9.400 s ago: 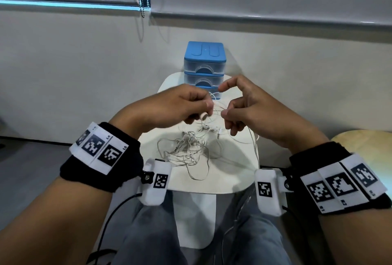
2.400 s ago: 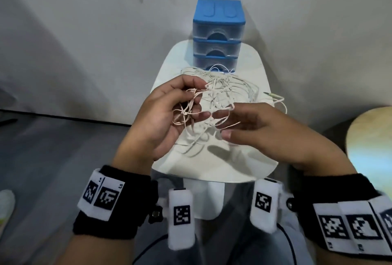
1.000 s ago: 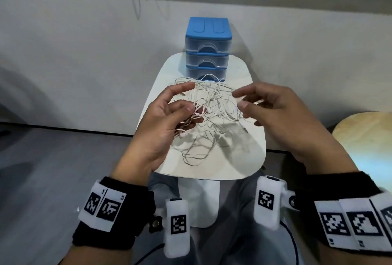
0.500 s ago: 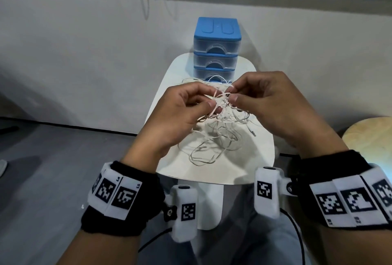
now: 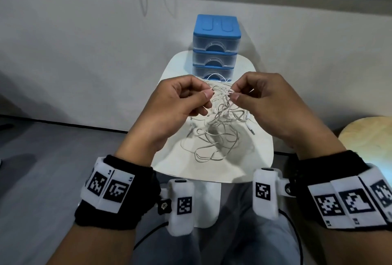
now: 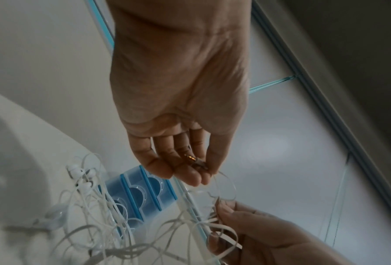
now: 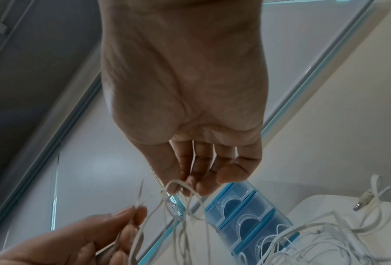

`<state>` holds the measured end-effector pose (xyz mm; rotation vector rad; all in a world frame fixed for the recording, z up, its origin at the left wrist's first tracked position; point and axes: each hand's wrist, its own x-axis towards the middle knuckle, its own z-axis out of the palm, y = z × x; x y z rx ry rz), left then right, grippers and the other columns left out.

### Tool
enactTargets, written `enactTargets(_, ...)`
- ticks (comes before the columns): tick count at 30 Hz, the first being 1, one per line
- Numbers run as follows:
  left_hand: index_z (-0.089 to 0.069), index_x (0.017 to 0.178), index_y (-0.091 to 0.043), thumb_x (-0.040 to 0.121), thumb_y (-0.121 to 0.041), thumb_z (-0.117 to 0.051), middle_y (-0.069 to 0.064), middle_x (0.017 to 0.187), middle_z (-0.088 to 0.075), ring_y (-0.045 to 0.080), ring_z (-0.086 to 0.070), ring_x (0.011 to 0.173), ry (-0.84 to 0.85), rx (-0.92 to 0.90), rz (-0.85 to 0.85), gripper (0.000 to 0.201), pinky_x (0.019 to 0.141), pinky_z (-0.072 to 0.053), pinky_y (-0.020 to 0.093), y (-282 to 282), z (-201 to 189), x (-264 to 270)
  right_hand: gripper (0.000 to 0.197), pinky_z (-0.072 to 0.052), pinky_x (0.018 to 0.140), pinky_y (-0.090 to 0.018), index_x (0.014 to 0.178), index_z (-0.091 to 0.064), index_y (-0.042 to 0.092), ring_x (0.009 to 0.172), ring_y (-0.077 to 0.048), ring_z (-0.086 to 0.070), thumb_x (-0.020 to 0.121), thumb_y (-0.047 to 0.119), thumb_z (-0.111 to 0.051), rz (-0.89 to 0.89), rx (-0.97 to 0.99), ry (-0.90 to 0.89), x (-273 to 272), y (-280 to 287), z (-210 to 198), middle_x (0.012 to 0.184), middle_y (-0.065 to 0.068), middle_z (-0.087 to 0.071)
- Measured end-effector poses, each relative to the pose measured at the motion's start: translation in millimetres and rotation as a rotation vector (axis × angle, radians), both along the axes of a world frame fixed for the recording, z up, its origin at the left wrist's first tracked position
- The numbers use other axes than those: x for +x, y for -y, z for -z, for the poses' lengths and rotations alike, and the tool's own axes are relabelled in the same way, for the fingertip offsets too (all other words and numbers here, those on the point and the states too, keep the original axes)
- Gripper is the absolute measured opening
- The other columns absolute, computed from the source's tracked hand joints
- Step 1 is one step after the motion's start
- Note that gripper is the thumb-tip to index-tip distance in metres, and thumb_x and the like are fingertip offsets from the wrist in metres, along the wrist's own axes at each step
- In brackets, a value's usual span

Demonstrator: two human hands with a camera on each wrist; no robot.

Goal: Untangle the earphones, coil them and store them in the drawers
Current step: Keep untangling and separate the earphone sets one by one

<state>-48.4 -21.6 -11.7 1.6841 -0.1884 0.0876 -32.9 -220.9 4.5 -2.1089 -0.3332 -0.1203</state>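
A tangle of white earphones [image 5: 216, 129] hangs from both hands and trails onto the small white table [image 5: 261, 154]. My left hand [image 5: 209, 94] pinches a strand at thumb and forefinger, seen close in the left wrist view [image 6: 209, 181]. My right hand [image 5: 233, 93] pinches another strand a short gap to the right, with loops over its fingertips [image 7: 185, 188]. Earbuds [image 6: 81, 177] and a jack plug [image 7: 360, 204] dangle in the mess. The blue three-drawer unit [image 5: 216, 48] stands at the table's far end, all drawers shut.
A grey wall [image 5: 84, 52] rises right behind the table. A round wooden stool [image 5: 369, 137] sits at the right. My knees are under the table's near edge, with grey floor [image 5: 42, 169] to the left.
The hands have pulled slightly apart, each keeping a pinched strand, and the bundle stays lifted above the table. A second ago the fingers were spread around the loose tangle.
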Motion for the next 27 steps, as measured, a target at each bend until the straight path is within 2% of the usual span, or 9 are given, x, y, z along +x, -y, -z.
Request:
enactTargets(2, -0.072, 0.091, -0.011, 0.094, -0.01, -0.069, 0.002, 0.072, -0.071, 0.015, -0.063, 0.065, 0.011, 0.015, 0.003, 0.004, 0.072, -0.049, 0.032, -1.5, -3.8, 1.2, 0.012, -0.034, 0.046, -0.015, 0.084, -0.067, 0.015, 0.045, -0.001, -0.041, 0.096, 0.015, -0.067, 0.007, -0.003, -0.013, -0.5, 0.5, -3.9, 0.069, 0.007, -0.058)
enactTargets(4, -0.073, 0.095, -0.011, 0.094, -0.012, -0.07, 0.0, 0.07, -0.068, 0.015, -0.059, 0.065, 0.014, 0.013, 0.002, 0.003, 0.07, -0.048, 0.029, -4.7, -6.8, 2.8, 0.011, -0.038, 0.047, -0.023, 0.087, -0.066, 0.015, 0.054, -0.008, -0.048, 0.097, 0.015, -0.065, -0.002, 0.012, 0.003, -0.8, -0.1, -10.7, 0.076, 0.003, -0.062)
enactTargets(9, -0.072, 0.113, -0.026, 0.085, -0.028, -0.082, -0.011, 0.079, -0.064, 0.007, -0.055, 0.073, 0.001, 0.212, 0.217, 0.03, 0.07, -0.044, 0.022, -4.7, -16.0, 0.8, 0.005, -0.044, 0.058, -0.015, 0.092, -0.066, 0.009, 0.066, -0.009, -0.059, 0.097, 0.009, -0.064, -0.141, 0.138, 0.09, -2.4, -14.1, -31.2, 0.079, -0.003, -0.066)
enactTargets(12, -0.075, 0.096, -0.023, 0.091, -0.025, -0.076, -0.016, 0.077, -0.069, 0.001, -0.06, 0.073, 0.013, 0.306, 0.223, 0.005, 0.073, -0.045, 0.018, 3.1, -22.8, 1.2, 0.003, -0.048, 0.058, -0.021, 0.094, -0.066, 0.005, 0.066, -0.011, -0.06, 0.097, 0.005, -0.064, -0.193, 0.2, 0.147, -2.7, -26.1, -40.4, 0.079, -0.008, -0.064)
enactTargets(14, -0.076, 0.087, -0.021, 0.093, -0.03, -0.071, -0.012, 0.073, -0.066, 0.007, -0.056, 0.07, 0.047, 0.328, 0.172, 0.012, 0.071, -0.045, 0.027, 2.2, -25.7, 5.4, 0.003, -0.051, 0.059, -0.024, 0.097, -0.067, 0.005, 0.069, -0.014, -0.062, 0.096, 0.005, -0.063, -0.175, 0.235, 0.204, -2.1, -28.1, -42.6, 0.083, -0.011, -0.067)
enactTargets(16, -0.076, 0.087, -0.019, 0.097, -0.029, -0.066, -0.004, 0.074, -0.066, 0.014, -0.056, 0.071, 0.065, 0.285, 0.126, 0.018, 0.072, -0.047, 0.037, -1.4, -29.2, 10.0, 0.009, -0.052, 0.063, -0.024, 0.103, -0.068, 0.009, 0.077, -0.014, -0.066, 0.097, 0.007, -0.061, -0.116, 0.293, 0.208, 1.4, -22.8, -38.5, 0.096, -0.012, -0.071)
enactTargets(19, -0.073, 0.088, -0.016, 0.103, -0.022, -0.06, -0.003, 0.073, -0.067, 0.016, -0.059, 0.07, 0.093, 0.164, 0.094, 0.021, 0.075, -0.048, 0.037, -4.8, -38.4, 11.3, 0.017, -0.051, 0.066, -0.027, 0.107, -0.068, 0.018, 0.079, -0.012, -0.067, 0.098, 0.008, -0.058, -0.008, 0.346, 0.068, 9.5, -6.7, -22.2, 0.102, -0.01, -0.071)
enactTargets(24, -0.071, 0.089, -0.014, 0.104, -0.02, -0.056, -0.002, 0.074, -0.066, 0.014, -0.061, 0.069, 0.175, 0.002, 0.091, 0.022, 0.071, -0.052, 0.028, -5.2, -54.6, 14.6, 0.018, -0.048, 0.059, -0.022, 0.106, -0.07, 0.013, 0.073, -0.016, -0.067, 0.097, 0.002, -0.059, 0.051, 0.018, -0.16, 19.5, 12.0, 13.2, 0.101, -0.012, -0.07)
enactTargets(27, -0.069, 0.09, -0.009, 0.104, -0.017, -0.055, 0.002, 0.075, -0.064, 0.017, -0.061, 0.069, 0.204, -0.084, 0.095, 0.021, 0.069, -0.052, 0.028, -3.7, -65.8, 16.3, 0.03, -0.046, 0.061, -0.027, 0.108, -0.069, 0.014, 0.072, -0.018, -0.066, 0.093, -0.007, -0.054, 0.103, -0.002, -0.2, 22.6, 21.2, 18.4, 0.108, -0.016, -0.069)
